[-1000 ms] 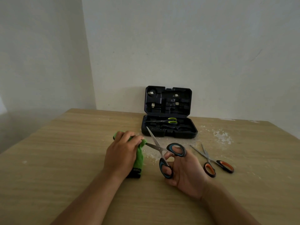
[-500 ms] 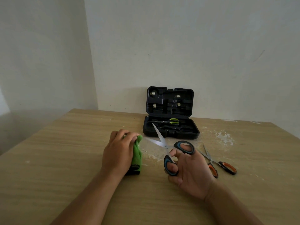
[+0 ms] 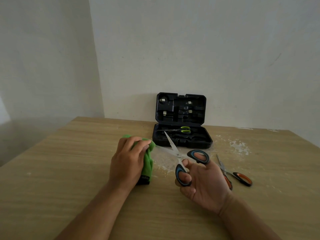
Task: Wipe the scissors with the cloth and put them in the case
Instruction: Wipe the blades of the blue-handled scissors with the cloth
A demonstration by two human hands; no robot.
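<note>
Blue scissors point(image 3: 183, 158) held just in front of the case point(image 3: 181, 135), blades spread, right hand point(image 3: 204, 184) fingers hooked through both loops. Left hand point(image 3: 128, 161) clamps the cloth point(image 3: 149, 161) beside the lower blade tip. Judged light, rigid, sharp-edged: hold by handles; cloth soft, bunches readily.

Three scissors point(image 3: 178, 154), one cloth point(image 3: 148, 161), one case point(image 3: 181, 135).
</note>
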